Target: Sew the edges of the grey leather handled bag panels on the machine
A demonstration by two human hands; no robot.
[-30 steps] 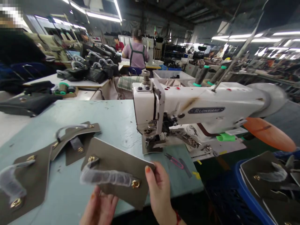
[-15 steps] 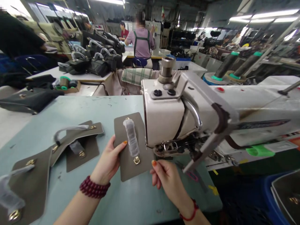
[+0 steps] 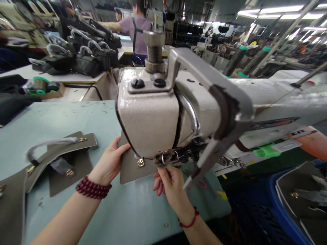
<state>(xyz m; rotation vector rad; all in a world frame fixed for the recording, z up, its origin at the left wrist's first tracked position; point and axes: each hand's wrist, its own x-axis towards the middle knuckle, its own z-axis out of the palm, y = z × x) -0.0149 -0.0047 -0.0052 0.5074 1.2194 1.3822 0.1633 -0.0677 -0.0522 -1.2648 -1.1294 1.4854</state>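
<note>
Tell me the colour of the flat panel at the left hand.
The panel is grey-brown, seen best in the head view.

Panel [image 3: 130,170]: looking like matt taupe leather, lying smooth.
Stud [image 3: 140,162]: gleaming as polished brass-coloured metal.
Machine head [image 3: 149,119]: showing cream enamel over metal, glossy and pebbled.
Curved bar [image 3: 190,114]: shining as bare chromed metal.
Tabletop [image 3: 76,115]: looking smooth, pale blue-green, wearing scuffs.
Bead bracelet [image 3: 93,188]: glinting dark red, glossy.
Crate [image 3: 281,211]: appearing as blue plastic.

One sewing machine [image 3: 148,115] stands here. Four taupe leather panels [image 3: 130,170] lie on the table [image 3: 63,115]. Two green-based thread cones [image 3: 233,61] stand behind.
</note>
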